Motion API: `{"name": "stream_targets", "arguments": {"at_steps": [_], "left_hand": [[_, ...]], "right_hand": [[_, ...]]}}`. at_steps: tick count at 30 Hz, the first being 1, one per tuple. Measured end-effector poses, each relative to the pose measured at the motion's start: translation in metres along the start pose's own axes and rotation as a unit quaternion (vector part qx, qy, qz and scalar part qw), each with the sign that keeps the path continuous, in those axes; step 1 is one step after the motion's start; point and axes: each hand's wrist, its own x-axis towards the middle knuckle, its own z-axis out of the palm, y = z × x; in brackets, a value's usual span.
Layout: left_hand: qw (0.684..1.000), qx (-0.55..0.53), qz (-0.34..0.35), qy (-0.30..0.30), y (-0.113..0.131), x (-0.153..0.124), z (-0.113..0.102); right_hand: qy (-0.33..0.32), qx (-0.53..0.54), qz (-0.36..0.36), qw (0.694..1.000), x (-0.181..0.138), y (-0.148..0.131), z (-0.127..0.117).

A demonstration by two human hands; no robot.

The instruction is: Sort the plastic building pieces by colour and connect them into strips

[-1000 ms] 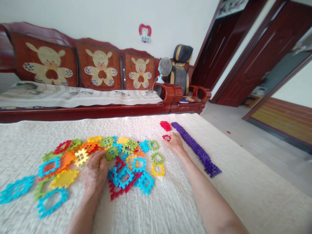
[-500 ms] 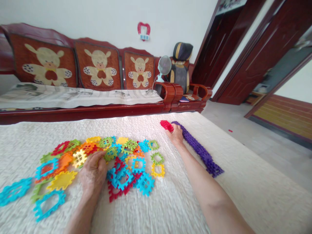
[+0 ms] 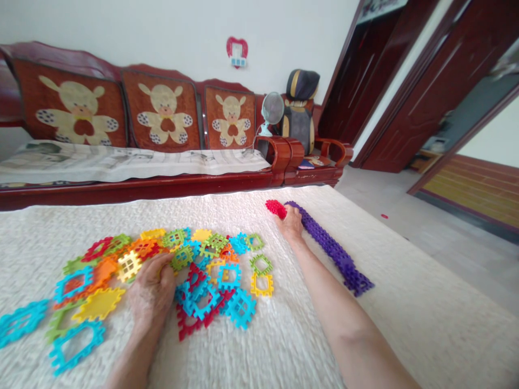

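My right hand point(image 3: 291, 222) reaches to the far part of the table, its fingers closed around the near end of a small stack of red toothed plastic pieces point(image 3: 275, 207). Right beside it, a long row of purple interlocking pieces point(image 3: 329, 243) runs back toward me. My left hand point(image 3: 152, 289) rests curled at the near edge of a pile of toothed building tiles; whatever its fingers hold, if anything, is hidden. Close to it lie a cream window tile point(image 3: 130, 266), a yellow tile point(image 3: 99, 305), a green tile point(image 3: 182, 258) and blue frame tiles point(image 3: 205, 300).
The tiles lie on a table with a textured cream cover point(image 3: 284, 335). Beyond its far edge stands a wooden sofa point(image 3: 182, 183) with bear-patterned cushions point(image 3: 165, 111). A small fan point(image 3: 272, 109) and a massage chair pad point(image 3: 299, 127) are at the back right.
The view has shifted slightly, so the tile pile sits a little farther left and lower. Both hands keep nearly the same places, the right still at the red pieces.
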Motion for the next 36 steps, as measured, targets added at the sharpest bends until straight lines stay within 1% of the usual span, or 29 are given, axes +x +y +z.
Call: {"name": "stream_targets", "arguments": {"at_steps": [8,11,13,15,17,18,20,22,24,26,28,29,31,33,36], "left_hand": [[1.000,-0.011,0.001,0.014,0.000,0.000,0.002],[1.000,-0.012,-0.001,0.004,0.003,0.000,0.000],[1.000,-0.014,-0.010,-0.002,0.005,0.000,-0.001],[1.000,-0.017,-0.020,-0.005,0.007,0.001,-0.002],[0.999,-0.027,-0.025,-0.006,0.009,0.001,-0.002],[0.999,-0.035,-0.026,-0.005,0.011,0.001,-0.002],[0.998,-0.051,-0.033,-0.002,0.013,0.002,-0.003],[0.997,-0.064,-0.044,0.002,0.015,0.003,-0.004],[0.996,-0.071,-0.059,0.008,0.016,0.003,-0.004],[0.994,-0.075,-0.083,0.014,0.015,0.002,-0.004],[0.990,-0.080,-0.116,0.027,0.013,0.002,-0.004],[0.987,-0.086,-0.131,0.035,0.012,0.002,-0.004],[0.980,-0.104,-0.157,0.061,0.010,0.002,-0.003],[0.971,-0.131,-0.177,0.093,0.008,0.003,-0.002],[0.959,-0.166,-0.194,0.121,0.004,0.004,0.001]], "right_hand": [[0.000,-0.007,0.000,1.000,0.003,0.002,0.006],[0.011,-0.005,0.003,1.000,0.001,0.003,0.006],[0.030,0.003,-0.008,1.000,-0.002,0.002,0.004],[0.055,0.025,-0.051,0.997,-0.006,-0.001,0.000],[0.068,0.064,-0.121,0.988,-0.012,-0.009,-0.004],[0.065,0.090,-0.157,0.981,-0.015,-0.016,-0.006],[0.032,0.149,-0.224,0.963,-0.025,-0.033,-0.010],[-0.029,0.211,-0.287,0.934,-0.038,-0.056,-0.014],[-0.105,0.262,-0.349,0.894,-0.055,-0.079,-0.018],[-0.182,0.291,-0.400,0.850,-0.074,-0.099,-0.022],[-0.243,0.298,-0.443,0.810,-0.091,-0.112,-0.023],[-0.263,0.295,-0.460,0.795,-0.099,-0.116,-0.022],[-0.286,0.284,-0.493,0.771,-0.112,-0.121,-0.020],[-0.293,0.274,-0.527,0.749,-0.121,-0.122,-0.017],[-0.298,0.248,-0.566,0.727,-0.132,-0.124,-0.016]]}}
